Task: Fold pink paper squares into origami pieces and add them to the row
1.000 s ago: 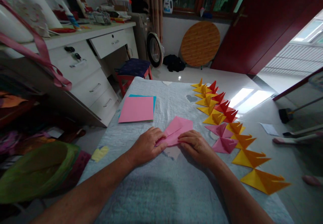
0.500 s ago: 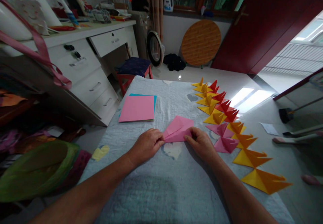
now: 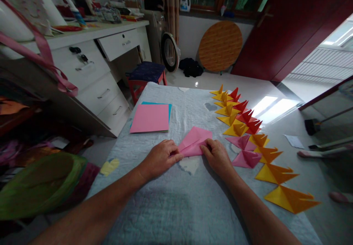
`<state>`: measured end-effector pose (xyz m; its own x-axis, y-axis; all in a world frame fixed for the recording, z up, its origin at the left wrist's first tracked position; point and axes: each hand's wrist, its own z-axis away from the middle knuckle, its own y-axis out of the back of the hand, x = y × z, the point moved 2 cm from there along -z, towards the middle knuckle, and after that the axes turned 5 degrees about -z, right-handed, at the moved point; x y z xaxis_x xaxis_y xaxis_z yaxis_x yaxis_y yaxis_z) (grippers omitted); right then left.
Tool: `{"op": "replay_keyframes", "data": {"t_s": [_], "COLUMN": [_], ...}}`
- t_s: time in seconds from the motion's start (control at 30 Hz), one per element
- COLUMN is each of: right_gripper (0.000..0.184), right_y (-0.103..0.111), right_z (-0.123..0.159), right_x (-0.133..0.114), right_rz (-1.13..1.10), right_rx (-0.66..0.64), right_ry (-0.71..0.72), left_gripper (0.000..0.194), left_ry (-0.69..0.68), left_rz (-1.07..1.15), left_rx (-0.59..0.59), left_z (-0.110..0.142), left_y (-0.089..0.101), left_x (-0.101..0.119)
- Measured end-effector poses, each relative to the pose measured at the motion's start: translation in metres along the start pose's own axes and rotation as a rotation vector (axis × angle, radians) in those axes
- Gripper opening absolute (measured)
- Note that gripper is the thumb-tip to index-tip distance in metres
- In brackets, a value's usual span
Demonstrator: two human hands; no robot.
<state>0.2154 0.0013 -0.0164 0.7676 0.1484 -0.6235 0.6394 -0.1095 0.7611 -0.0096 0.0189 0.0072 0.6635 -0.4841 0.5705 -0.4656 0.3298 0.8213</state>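
Daylight pours through a doorway (image 3: 327, 63) at right into an otherwise dim room, leaving white glare on the glossy floor (image 3: 271, 107) and deep shadow at lower left. A soft shadow falls on the cloth (image 3: 165, 208) beneath the right hand (image 3: 217, 155). The wide lens stretches the edges, softening the basket (image 3: 75, 171); the folded paper (image 3: 194, 138) is clearer.
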Motion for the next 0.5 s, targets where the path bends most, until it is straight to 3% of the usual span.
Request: {"op": "replay_keyframes", "data": {"t_s": [0.5], "right_gripper": [0.019], "right_y": [-0.004], "right_z": [-0.0033], "right_x": [0.0046], "right_rz": [0.065], "right_rx": [0.052], "right_ry": [-0.058], "left_gripper": [0.018], "left_ry": [0.063], "left_rz": [-0.253], "left_rx": [0.009], "left_z": [0.0011], "left_y": [-0.0086], "left_x": [0.0032]}}
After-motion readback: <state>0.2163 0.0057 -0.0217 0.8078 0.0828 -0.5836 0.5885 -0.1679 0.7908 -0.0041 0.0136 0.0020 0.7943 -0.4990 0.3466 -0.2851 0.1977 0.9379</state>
